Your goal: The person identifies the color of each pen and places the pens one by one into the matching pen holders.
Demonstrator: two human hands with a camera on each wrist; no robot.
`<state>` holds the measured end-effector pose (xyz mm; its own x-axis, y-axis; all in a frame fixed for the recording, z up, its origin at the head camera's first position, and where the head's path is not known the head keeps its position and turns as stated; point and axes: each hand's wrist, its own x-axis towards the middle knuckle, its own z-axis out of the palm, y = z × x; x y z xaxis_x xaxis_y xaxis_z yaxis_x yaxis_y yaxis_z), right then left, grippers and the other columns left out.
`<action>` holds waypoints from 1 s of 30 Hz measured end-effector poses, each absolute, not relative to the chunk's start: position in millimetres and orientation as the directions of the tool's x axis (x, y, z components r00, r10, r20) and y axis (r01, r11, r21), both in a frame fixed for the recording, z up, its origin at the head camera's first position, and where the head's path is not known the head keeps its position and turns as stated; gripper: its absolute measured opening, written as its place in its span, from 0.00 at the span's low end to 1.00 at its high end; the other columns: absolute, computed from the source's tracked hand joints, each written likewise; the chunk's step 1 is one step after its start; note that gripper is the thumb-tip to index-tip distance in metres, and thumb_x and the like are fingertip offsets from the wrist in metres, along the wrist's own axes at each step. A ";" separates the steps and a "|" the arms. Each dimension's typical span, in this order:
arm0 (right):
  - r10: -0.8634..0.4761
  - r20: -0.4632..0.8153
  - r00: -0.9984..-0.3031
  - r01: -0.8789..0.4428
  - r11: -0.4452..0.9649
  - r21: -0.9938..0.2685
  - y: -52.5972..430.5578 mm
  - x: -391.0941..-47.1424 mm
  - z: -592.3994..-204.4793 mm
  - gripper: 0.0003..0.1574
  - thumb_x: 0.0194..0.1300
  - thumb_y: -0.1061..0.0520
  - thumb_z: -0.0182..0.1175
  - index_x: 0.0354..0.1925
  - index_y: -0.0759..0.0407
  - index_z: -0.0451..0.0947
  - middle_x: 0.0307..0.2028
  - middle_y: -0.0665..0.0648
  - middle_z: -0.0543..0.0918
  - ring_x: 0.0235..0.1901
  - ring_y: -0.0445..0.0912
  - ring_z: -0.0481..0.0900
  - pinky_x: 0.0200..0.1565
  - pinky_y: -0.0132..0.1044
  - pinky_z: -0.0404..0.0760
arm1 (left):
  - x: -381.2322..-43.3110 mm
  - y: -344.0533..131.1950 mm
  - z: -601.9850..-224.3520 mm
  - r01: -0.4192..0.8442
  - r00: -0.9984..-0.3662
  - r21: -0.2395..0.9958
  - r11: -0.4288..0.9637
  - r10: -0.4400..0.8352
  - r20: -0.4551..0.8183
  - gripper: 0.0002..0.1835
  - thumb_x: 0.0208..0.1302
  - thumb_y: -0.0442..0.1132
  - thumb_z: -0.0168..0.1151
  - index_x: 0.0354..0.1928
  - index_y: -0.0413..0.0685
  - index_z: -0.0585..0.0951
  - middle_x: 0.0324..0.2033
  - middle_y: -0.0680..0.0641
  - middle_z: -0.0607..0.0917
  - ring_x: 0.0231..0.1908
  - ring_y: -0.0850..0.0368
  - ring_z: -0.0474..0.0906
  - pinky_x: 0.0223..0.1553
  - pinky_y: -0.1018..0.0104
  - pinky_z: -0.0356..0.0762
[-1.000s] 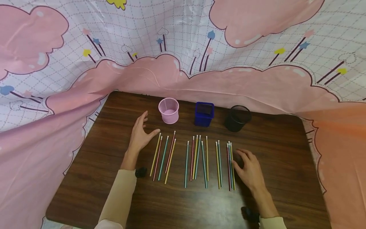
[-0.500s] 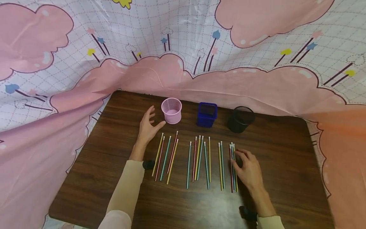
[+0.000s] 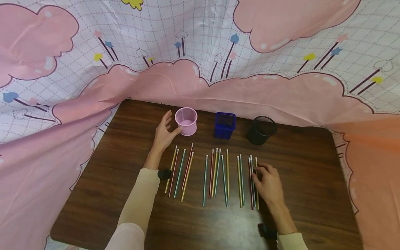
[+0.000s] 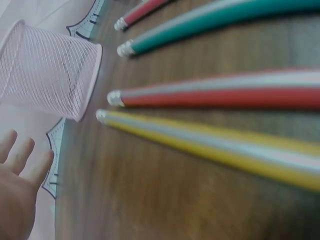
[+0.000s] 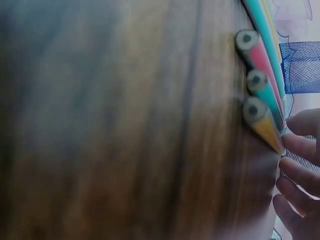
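My left hand is spread beside the pink mesh pencil cup, its thumb close to the cup's front left side and the other fingers behind. The left wrist view shows its fingers straight, with the cup above them. My right hand reaches over the rightmost yellow pencil, loosely curled fingertips near its eraser end. A teal pencil and a red pencil lie just left of it. The right wrist view has thumb and fingers apart by the far end of this yellow pencil.
A square blue mesh holder and a round black mesh cup stand along the back of the brown table. Several red, yellow and teal pencils lie in loose groups before them. A patterned cloth hangs behind.
My left hand has moved forward and right, up to the pink cup. My right hand has shifted slightly left over the pencils, and a gap has opened between the rightmost yellow pencil and its teal neighbour.
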<state>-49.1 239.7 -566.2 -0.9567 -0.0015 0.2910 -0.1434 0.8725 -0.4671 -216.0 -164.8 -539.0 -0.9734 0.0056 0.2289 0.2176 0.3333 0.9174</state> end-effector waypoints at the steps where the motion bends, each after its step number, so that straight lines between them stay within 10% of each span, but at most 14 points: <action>1: 0.007 0.288 -0.958 -0.135 0.873 -0.470 238.7 -49.3 -566.7 0.15 0.51 0.54 0.67 0.37 0.60 0.81 0.48 0.60 0.75 0.47 0.57 0.70 0.46 0.53 0.69 | -216.1 -162.6 -535.1 0.210 -0.976 0.923 0.322 0.019 0.215 0.46 0.48 0.48 0.70 0.68 0.59 0.56 0.65 0.44 0.61 0.63 0.45 0.58 0.57 0.46 0.61; 7: 0.038 0.292 -0.956 -0.106 0.880 -0.464 234.1 -50.0 -568.9 0.13 0.46 0.56 0.69 0.31 0.60 0.81 0.44 0.60 0.75 0.43 0.58 0.71 0.40 0.53 0.72 | -208.0 -150.6 -516.3 0.217 -0.976 0.940 0.262 0.068 0.207 0.47 0.47 0.40 0.72 0.68 0.47 0.56 0.65 0.40 0.60 0.61 0.40 0.60 0.56 0.43 0.61; 30: 0.047 0.361 -0.931 -0.069 0.951 -0.303 216.0 -67.1 -559.8 0.10 0.44 0.57 0.64 0.15 0.61 0.76 0.29 0.62 0.73 0.28 0.61 0.69 0.32 0.52 0.68 | -229.7 -144.9 -537.7 0.251 -0.968 0.953 0.167 0.070 0.243 0.44 0.47 0.40 0.71 0.67 0.49 0.59 0.58 0.38 0.70 0.51 0.36 0.71 0.48 0.47 0.71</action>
<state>-67.1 216.0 -559.8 -0.9314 0.0475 0.3608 -0.0689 0.9505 -0.3029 -229.7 -144.9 -537.7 -0.9675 0.0705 0.2427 0.2513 0.1675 0.9533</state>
